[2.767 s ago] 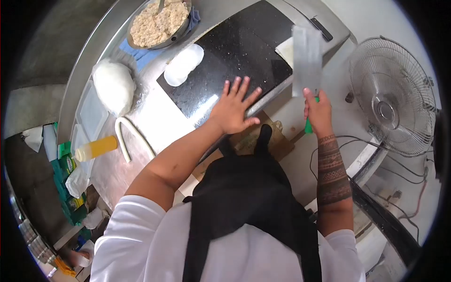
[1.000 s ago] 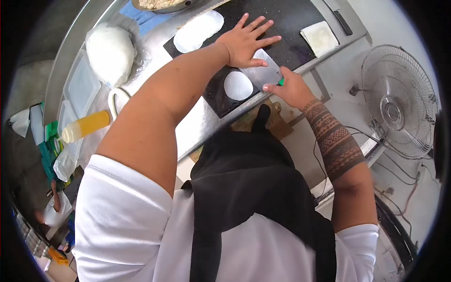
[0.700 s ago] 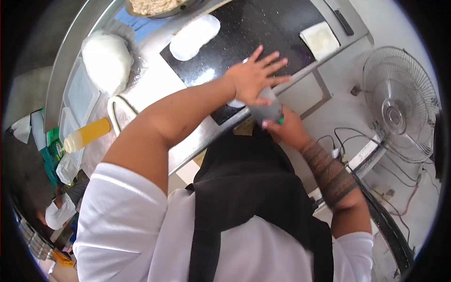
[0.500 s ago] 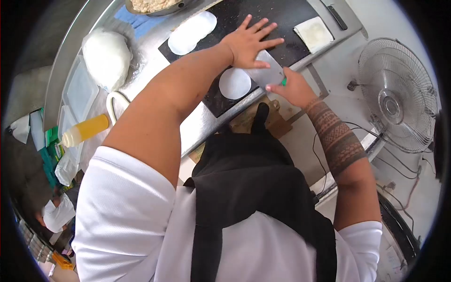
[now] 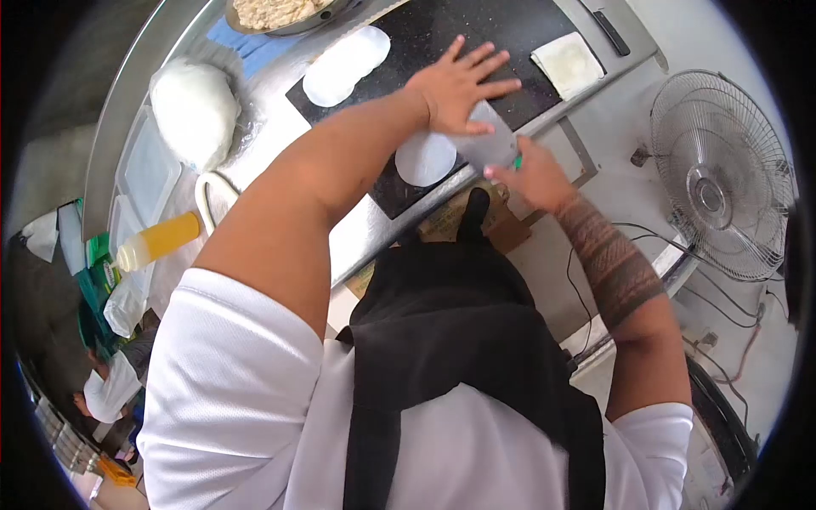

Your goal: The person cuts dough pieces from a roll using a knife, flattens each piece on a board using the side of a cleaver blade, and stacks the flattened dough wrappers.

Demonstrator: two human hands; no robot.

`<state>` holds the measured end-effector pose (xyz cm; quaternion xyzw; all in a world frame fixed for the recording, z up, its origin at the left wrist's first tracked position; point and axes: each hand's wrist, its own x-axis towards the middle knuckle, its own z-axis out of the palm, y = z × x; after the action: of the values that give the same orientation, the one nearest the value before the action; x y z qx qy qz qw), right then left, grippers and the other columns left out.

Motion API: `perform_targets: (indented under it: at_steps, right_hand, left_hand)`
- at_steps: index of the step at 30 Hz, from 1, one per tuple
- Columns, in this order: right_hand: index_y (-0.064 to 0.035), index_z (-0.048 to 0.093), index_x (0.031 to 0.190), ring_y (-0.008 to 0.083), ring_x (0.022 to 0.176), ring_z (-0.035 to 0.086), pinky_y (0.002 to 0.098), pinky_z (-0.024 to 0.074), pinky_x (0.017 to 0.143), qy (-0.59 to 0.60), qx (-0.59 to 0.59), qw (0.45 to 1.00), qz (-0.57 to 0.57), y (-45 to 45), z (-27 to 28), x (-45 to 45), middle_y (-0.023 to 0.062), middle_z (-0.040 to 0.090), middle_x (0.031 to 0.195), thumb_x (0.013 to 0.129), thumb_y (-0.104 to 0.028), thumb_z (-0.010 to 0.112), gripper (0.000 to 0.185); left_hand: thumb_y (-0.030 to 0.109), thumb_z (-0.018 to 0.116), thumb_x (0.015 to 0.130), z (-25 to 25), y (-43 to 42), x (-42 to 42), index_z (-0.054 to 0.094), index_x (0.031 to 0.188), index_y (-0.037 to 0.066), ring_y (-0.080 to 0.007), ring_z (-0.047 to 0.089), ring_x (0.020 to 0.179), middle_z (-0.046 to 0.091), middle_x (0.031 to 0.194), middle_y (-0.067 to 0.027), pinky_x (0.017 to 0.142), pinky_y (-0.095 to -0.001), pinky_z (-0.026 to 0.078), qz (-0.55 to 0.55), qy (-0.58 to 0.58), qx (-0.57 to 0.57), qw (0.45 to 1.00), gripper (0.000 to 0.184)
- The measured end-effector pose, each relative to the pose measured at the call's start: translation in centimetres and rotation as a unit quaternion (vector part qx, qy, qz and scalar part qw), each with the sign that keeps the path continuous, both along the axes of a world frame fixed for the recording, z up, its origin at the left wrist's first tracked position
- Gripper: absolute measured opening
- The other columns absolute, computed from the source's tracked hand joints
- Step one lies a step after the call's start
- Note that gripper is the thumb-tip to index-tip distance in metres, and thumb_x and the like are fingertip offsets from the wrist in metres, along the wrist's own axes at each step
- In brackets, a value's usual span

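My left hand (image 5: 459,89) is open with its fingers spread above the black board (image 5: 531,100). Its thumb and the heel of the palm overlap the top of a wide, flat cleaver (image 5: 493,143); I cannot tell how firmly they touch it. Closed around the cleaver's green handle, mostly hidden, is my right hand (image 5: 542,177) near the board's front edge. A thin white dough round (image 5: 423,160) lies flat just left of the blade. Farther left, overlapping dough rounds (image 5: 344,68) rest along the board's edge.
A folded cloth (image 5: 568,65) and a black-handled knife (image 5: 610,32) lie at the right. Left are a bagged white mass (image 5: 194,115), a yellow squeeze bottle (image 5: 161,240) and a bowl of filling (image 5: 280,13). A fan (image 5: 710,189) stands right; another person (image 5: 110,387) is lower left.
Both hands and the cleaver sit slightly lower and farther right in view. The whole scene has shifted a little too. My right hand keeps its hold on the handle.
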<state>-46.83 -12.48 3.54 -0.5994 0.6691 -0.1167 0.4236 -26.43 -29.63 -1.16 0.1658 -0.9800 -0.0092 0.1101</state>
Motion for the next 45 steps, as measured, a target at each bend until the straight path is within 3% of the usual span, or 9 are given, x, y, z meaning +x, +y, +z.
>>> perform_targets:
  at_steps: [9,20,23,27,29,31,32,36,45]
  right_hand:
    - [0.0019,0.066,0.125,0.0428,0.104,0.075,0.0493,0.0574,0.091,-0.127,-0.01,0.992,-0.019,8.7,-4.8,6.1,0.0268,0.075,0.109,0.087,-0.047,0.089,0.066]
    - [0.0039,0.064,0.12,0.0447,0.106,0.072,0.0498,0.056,0.092,0.067,-0.033,0.994,0.083,-3.4,0.6,-2.0,0.0281,0.074,0.111,0.093,-0.046,0.083,0.06]
    - [0.0042,0.063,0.116,0.0459,0.105,0.071,0.0508,0.0555,0.09,0.115,-0.048,0.99,0.059,-2.7,0.9,-1.6,0.0294,0.073,0.109,0.097,-0.045,0.079,0.055]
    - [0.0033,0.063,0.114,0.0485,0.1,0.07,0.0524,0.0548,0.086,-0.026,-0.04,0.998,0.036,5.2,-2.2,-3.9,0.0284,0.072,0.101,0.098,-0.042,0.078,0.051]
    - [0.0032,0.063,0.116,0.0481,0.101,0.071,0.0521,0.0549,0.086,0.017,0.013,0.998,0.062,8.3,-0.7,-4.2,0.028,0.072,0.101,0.098,-0.041,0.079,0.05]
    - [0.0036,0.064,0.116,0.0468,0.101,0.071,0.0516,0.055,0.087,0.058,0.057,0.993,0.084,9.1,1.7,-4.4,0.0283,0.072,0.102,0.098,-0.04,0.08,0.049]
    - [0.0038,0.064,0.116,0.0463,0.102,0.072,0.0512,0.0553,0.087,0.059,0.045,0.994,0.083,8.9,2.2,-4.8,0.0281,0.073,0.104,0.098,-0.039,0.08,0.049]
    - [0.0048,0.066,0.118,0.0456,0.105,0.072,0.0496,0.0562,0.091,0.018,-0.019,0.999,0.028,6.6,2.5,-6.5,0.0276,0.075,0.109,0.098,-0.04,0.08,0.051]
    - [0.0083,0.063,0.124,0.0508,0.115,0.07,0.0553,0.0561,0.099,0.036,-0.027,0.999,0.01,0.1,-3.6,5.1,0.0339,0.073,0.119,0.097,-0.043,0.08,0.061]
  left_hand:
    - [0.071,0.063,0.092,0.0,6.0,6.4,0.038,0.171,0.031,-0.0424,0.023,0.166,0.024,0.18,-0.018,0.13,-0.0712,0.014,-0.06,-0.039,0.117,0.991,0.091]
    - [0.051,0.07,0.097,-0.3,-1.8,-0.2,0.05,0.163,0.029,-0.0399,0.036,0.16,0.038,0.174,-0.0159,0.129,-0.0666,0.025,0.031,0.085,-0.043,0.995,0.072]
    - [0.042,0.069,0.101,1.0,-2.6,1.0,0.066,0.148,0.023,-0.0384,0.05,0.149,0.053,0.163,-0.0153,0.122,-0.0597,0.037,0.219,0.175,0.013,0.96,0.051]
    - [0.047,0.065,0.105,2.5,-0.9,3.3,0.077,0.125,0.009,-0.0393,0.074,0.105,0.077,0.113,-0.0196,0.091,-0.0516,0.058,0.258,-0.044,0.335,0.905,0.044]
    - [0.054,0.065,0.104,5.9,2.8,3.4,0.078,0.115,0.004,-0.0425,0.075,0.087,0.078,0.098,-0.021,0.082,-0.0533,0.059,0.292,-0.214,0.609,0.706,0.053]
    - [0.057,0.071,0.097,4.1,4.8,4.2,0.077,0.109,0.003,-0.037,0.076,0.078,0.077,0.09,-0.0179,0.074,-0.0492,0.059,0.253,-0.23,0.479,0.809,0.056]
    - [0.037,0.079,0.093,2.9,5.9,5.4,0.073,0.107,0.002,-0.029,0.076,0.074,0.074,0.086,-0.015,0.067,-0.0434,0.059,0.236,-0.136,0.367,0.889,0.037]
    - [-0.004,0.07,0.086,2.3,7.7,8.1,0.067,0.118,0.002,-0.0199,0.073,0.077,0.07,0.091,-0.0121,0.062,-0.0355,0.057,0.425,0.084,0.533,0.727,0.033]
    - [-0.006,0.068,0.091,5.4,10.7,7.4,0.062,0.127,-0.001,-0.0179,0.068,0.085,0.064,0.103,-0.0094,0.071,-0.0332,0.061,0.49,0.216,0.582,0.612,0.036]
